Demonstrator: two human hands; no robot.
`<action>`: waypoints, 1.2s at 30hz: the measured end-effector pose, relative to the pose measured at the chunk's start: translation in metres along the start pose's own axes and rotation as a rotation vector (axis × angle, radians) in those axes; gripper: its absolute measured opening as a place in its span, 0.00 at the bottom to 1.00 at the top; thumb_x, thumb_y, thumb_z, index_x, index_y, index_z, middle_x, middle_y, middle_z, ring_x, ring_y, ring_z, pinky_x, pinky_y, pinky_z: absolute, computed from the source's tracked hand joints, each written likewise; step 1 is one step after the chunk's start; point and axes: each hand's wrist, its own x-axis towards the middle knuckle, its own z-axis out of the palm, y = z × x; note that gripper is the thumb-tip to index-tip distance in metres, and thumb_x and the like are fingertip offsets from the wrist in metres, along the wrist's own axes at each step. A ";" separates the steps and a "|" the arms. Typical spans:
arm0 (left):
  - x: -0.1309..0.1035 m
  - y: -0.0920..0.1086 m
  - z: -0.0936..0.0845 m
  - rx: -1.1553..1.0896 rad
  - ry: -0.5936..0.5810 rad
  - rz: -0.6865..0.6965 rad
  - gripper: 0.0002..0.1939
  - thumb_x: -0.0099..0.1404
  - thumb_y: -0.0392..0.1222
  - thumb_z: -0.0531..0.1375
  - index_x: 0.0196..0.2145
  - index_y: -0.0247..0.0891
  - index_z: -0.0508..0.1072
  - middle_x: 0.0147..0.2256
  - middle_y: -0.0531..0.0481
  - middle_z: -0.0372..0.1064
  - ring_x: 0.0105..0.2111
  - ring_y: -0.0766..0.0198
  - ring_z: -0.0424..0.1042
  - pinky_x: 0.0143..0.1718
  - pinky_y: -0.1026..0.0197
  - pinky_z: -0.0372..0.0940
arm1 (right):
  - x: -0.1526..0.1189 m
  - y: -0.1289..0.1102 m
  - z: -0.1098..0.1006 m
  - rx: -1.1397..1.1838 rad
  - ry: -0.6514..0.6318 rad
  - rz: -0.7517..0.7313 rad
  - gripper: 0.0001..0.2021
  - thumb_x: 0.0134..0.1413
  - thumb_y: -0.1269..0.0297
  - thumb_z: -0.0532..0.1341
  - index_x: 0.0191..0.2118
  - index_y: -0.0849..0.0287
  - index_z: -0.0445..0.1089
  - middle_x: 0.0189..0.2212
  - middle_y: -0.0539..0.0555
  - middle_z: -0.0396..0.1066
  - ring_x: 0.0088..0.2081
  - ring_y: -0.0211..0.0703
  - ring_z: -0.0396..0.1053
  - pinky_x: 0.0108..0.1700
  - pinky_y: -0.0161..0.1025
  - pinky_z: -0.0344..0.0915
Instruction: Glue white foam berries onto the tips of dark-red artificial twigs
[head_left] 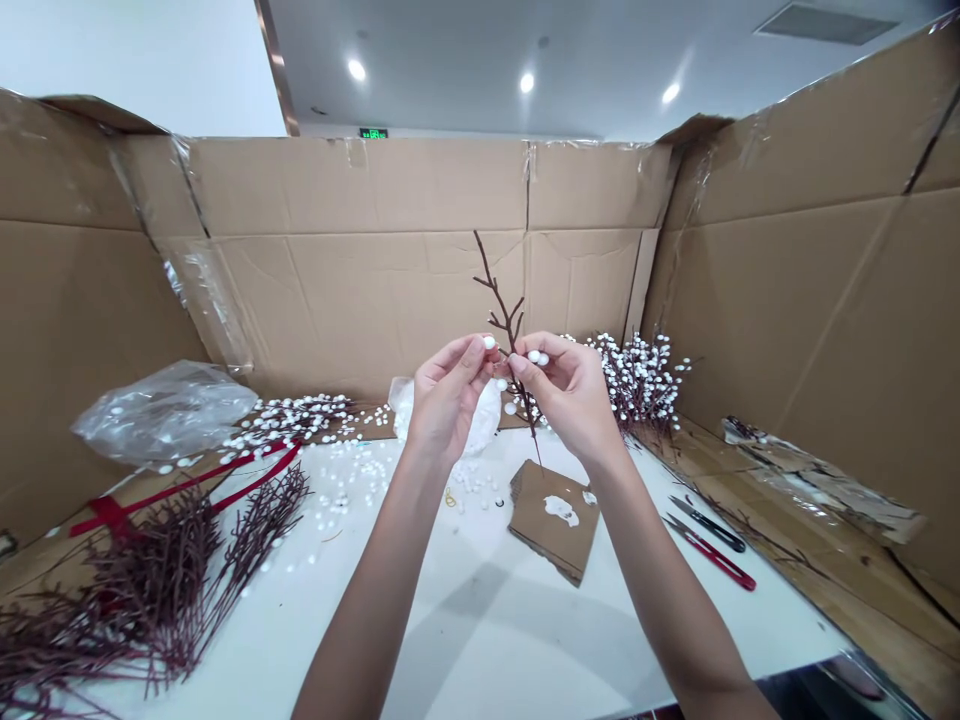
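My left hand [448, 395] pinches a small white berry [489, 342] between thumb and fingertips, close to the stem. A dark brown branch [491, 280] with short bare twigs stands roughly upright in my right hand [566, 388], whose thumb and fingers close on its middle. A few white berries [534, 356] show at the fingers of that hand. Below the hands, a piece of cardboard [559, 540] with white glue-like patches lies on the white table [465, 640]. The branch's thin lower end hangs just above the cardboard.
Bare brown branches [165, 570] with red ribbon lie at left, near a clear plastic bag [169, 410]. Loose white berries [345, 490] scatter the table. Berry-covered branches [641, 380] stand back right. Red snips [716, 560] and black snips [712, 525] lie at right. Cardboard walls [390, 290] surround the table.
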 end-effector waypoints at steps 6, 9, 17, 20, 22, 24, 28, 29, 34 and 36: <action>-0.001 -0.002 -0.001 0.057 0.002 0.024 0.08 0.48 0.39 0.70 0.26 0.34 0.77 0.28 0.51 0.73 0.29 0.71 0.71 0.36 0.67 0.67 | -0.001 0.001 0.002 -0.007 0.021 0.012 0.07 0.47 0.64 0.62 0.26 0.60 0.65 0.24 0.49 0.66 0.27 0.33 0.63 0.29 0.32 0.62; -0.002 -0.001 -0.002 0.126 -0.021 0.055 0.07 0.49 0.41 0.69 0.26 0.36 0.77 0.28 0.52 0.73 0.29 0.70 0.71 0.37 0.65 0.67 | -0.002 -0.001 0.001 -0.029 0.022 0.004 0.06 0.48 0.65 0.62 0.25 0.60 0.65 0.23 0.48 0.65 0.26 0.33 0.63 0.27 0.32 0.60; -0.004 0.009 -0.004 0.341 -0.092 0.142 0.08 0.50 0.44 0.69 0.25 0.38 0.78 0.24 0.52 0.73 0.26 0.68 0.71 0.33 0.62 0.67 | -0.004 -0.003 -0.002 -0.071 -0.015 0.041 0.06 0.48 0.66 0.61 0.24 0.60 0.65 0.21 0.47 0.62 0.25 0.34 0.63 0.28 0.34 0.61; -0.004 0.009 -0.005 0.363 -0.085 0.159 0.07 0.49 0.43 0.69 0.25 0.38 0.78 0.24 0.52 0.73 0.25 0.68 0.71 0.33 0.62 0.67 | -0.004 -0.002 -0.001 -0.068 -0.008 0.046 0.06 0.48 0.67 0.61 0.24 0.60 0.66 0.20 0.47 0.62 0.24 0.33 0.62 0.28 0.34 0.61; -0.004 0.008 -0.005 0.361 -0.075 0.165 0.07 0.49 0.43 0.69 0.25 0.38 0.79 0.24 0.52 0.73 0.25 0.67 0.71 0.33 0.61 0.67 | -0.004 -0.002 0.000 -0.061 -0.003 0.048 0.05 0.48 0.67 0.61 0.24 0.60 0.66 0.20 0.47 0.63 0.23 0.32 0.61 0.28 0.34 0.62; -0.005 0.007 -0.005 0.346 -0.066 0.167 0.07 0.49 0.43 0.69 0.25 0.38 0.79 0.24 0.52 0.74 0.26 0.67 0.72 0.34 0.61 0.68 | -0.004 -0.002 0.000 -0.052 0.004 0.042 0.05 0.48 0.68 0.61 0.24 0.60 0.66 0.20 0.47 0.63 0.23 0.32 0.61 0.29 0.35 0.63; -0.005 0.007 -0.005 0.315 -0.074 0.172 0.06 0.48 0.42 0.70 0.25 0.39 0.79 0.24 0.52 0.74 0.26 0.67 0.73 0.35 0.61 0.69 | -0.005 -0.003 0.000 -0.063 0.022 0.023 0.06 0.48 0.68 0.61 0.23 0.60 0.67 0.19 0.47 0.64 0.23 0.33 0.62 0.30 0.35 0.64; -0.005 0.007 -0.005 0.317 -0.078 0.174 0.06 0.48 0.42 0.70 0.25 0.39 0.79 0.24 0.52 0.75 0.26 0.67 0.73 0.35 0.61 0.69 | -0.005 -0.004 0.000 -0.070 0.024 0.022 0.06 0.48 0.68 0.61 0.23 0.60 0.67 0.19 0.47 0.64 0.23 0.34 0.63 0.30 0.35 0.64; -0.005 0.005 -0.005 0.320 -0.079 0.171 0.04 0.49 0.41 0.69 0.25 0.40 0.80 0.24 0.53 0.75 0.27 0.68 0.72 0.34 0.62 0.68 | -0.005 -0.003 0.000 -0.068 0.028 0.018 0.05 0.47 0.67 0.62 0.23 0.60 0.69 0.20 0.48 0.66 0.24 0.35 0.66 0.29 0.35 0.65; -0.005 0.004 -0.005 0.315 -0.073 0.171 0.05 0.49 0.42 0.69 0.25 0.40 0.79 0.24 0.53 0.75 0.26 0.68 0.72 0.34 0.62 0.68 | -0.004 -0.003 0.000 -0.055 0.034 0.017 0.05 0.47 0.67 0.62 0.23 0.60 0.69 0.20 0.49 0.68 0.25 0.36 0.68 0.29 0.35 0.65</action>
